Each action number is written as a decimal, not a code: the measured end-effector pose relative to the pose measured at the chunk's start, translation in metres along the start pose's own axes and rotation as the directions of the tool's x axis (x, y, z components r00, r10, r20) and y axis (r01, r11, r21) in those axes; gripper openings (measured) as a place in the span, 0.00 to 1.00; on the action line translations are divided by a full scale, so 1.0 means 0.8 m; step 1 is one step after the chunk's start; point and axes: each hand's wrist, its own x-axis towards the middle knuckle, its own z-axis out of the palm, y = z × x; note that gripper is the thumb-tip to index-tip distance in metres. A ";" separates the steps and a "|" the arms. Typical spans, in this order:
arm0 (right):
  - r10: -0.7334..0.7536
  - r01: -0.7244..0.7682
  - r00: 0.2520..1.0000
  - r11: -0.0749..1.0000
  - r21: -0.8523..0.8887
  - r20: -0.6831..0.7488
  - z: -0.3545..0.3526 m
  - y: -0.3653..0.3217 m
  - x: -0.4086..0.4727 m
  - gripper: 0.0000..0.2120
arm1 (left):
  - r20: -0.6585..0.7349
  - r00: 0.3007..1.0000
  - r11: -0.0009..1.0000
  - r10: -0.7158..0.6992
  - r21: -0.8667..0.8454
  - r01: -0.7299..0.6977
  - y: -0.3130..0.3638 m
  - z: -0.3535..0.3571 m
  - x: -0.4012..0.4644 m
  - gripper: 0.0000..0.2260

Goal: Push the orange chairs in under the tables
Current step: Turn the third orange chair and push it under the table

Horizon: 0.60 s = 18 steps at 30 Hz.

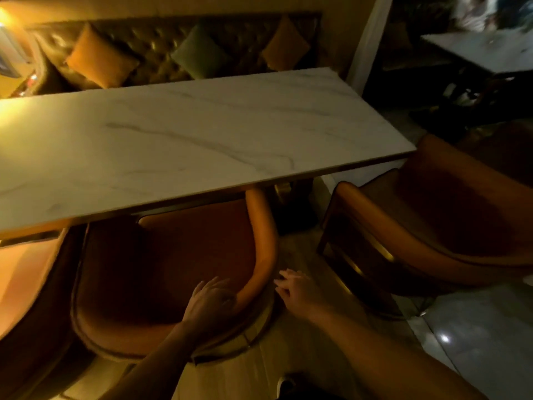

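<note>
Head view, low centre of the frame: the left hand point(212, 301) lay flat on the curved back rim of an orange chair point(173, 272), fingers spread and draped over the padding, not clenched. Just right of it, the right hand point(294, 290) hung loose with fingers slack, close beside the chair's outer edge; I could not tell whether it touched. That chair sat partly tucked beneath the white marble table point(187, 134), its seat front under the tabletop's near edge. At right, a second orange chair point(438, 215) stood clear of the table's corner. Cushions point(101, 57) lined a tufted bench point(161, 41) along the top.
</note>
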 end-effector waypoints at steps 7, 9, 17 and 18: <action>0.091 -0.076 0.956 0.995 0.062 -0.279 -0.103 0.094 -0.025 0.10 | -0.245 0.946 0.967 0.212 -0.084 -0.239 0.120 -0.062 0.114 0.09; 0.123 -0.107 0.934 0.992 0.066 -0.336 -0.133 0.113 -0.032 0.14 | -0.303 0.915 0.955 0.267 -0.042 -0.292 0.161 -0.081 0.143 0.17; 0.322 -0.334 0.840 0.941 0.051 -0.437 -0.215 0.169 -0.060 0.36 | -0.211 0.843 0.869 0.494 0.089 -0.487 0.289 -0.139 0.219 0.31; 0.325 -0.349 0.826 0.937 0.035 -0.461 -0.222 0.173 -0.067 0.37 | -0.186 0.827 0.848 0.530 0.115 -0.518 0.299 -0.142 0.229 0.33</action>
